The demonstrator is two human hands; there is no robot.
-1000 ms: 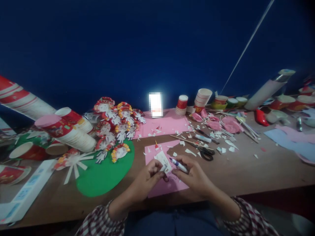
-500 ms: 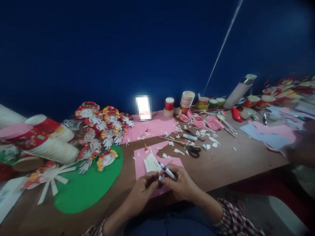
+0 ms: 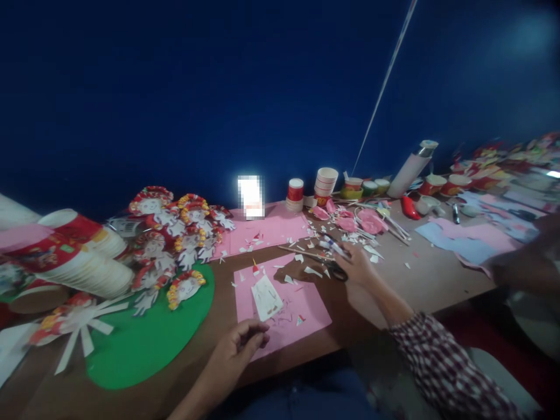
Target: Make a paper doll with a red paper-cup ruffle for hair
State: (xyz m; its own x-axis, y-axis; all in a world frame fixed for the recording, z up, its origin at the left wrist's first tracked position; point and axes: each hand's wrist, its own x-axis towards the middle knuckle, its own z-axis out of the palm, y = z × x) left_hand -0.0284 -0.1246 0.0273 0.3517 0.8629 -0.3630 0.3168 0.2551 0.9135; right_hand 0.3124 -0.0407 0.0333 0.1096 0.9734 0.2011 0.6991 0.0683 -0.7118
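My right hand [image 3: 356, 263] reaches over the table with its fingers closed round a white marker with a purple end [image 3: 335, 245]. The black-handled scissors [image 3: 338, 271] lie right beside those fingers. Loosely curled, my left hand [image 3: 245, 343] hovers at the near edge of a pink sheet [image 3: 308, 297]. A small gap shows between its thumb and fingers, with nothing visible in it. On the pink sheet lie a white card with dark marks [image 3: 266, 297] and a small red, white and blue paper piece [image 3: 300, 319]. A small red pointed piece [image 3: 256, 268] lies near the card's top.
Paper dolls [image 3: 188, 286] and a green mat [image 3: 144, 344] are on the left, beside stacked paper cups [image 3: 87, 262]. Paper scraps [image 3: 312, 271], pink cutouts [image 3: 371, 221] and more cups [image 3: 326, 181] lie farther back. Another person's arm [image 3: 525, 256] enters from the right.
My hands have parted. The right has carried the marker forward and right to the scissors; the left has drawn back slightly. The small coloured paper piece now shows on the pink sheet.
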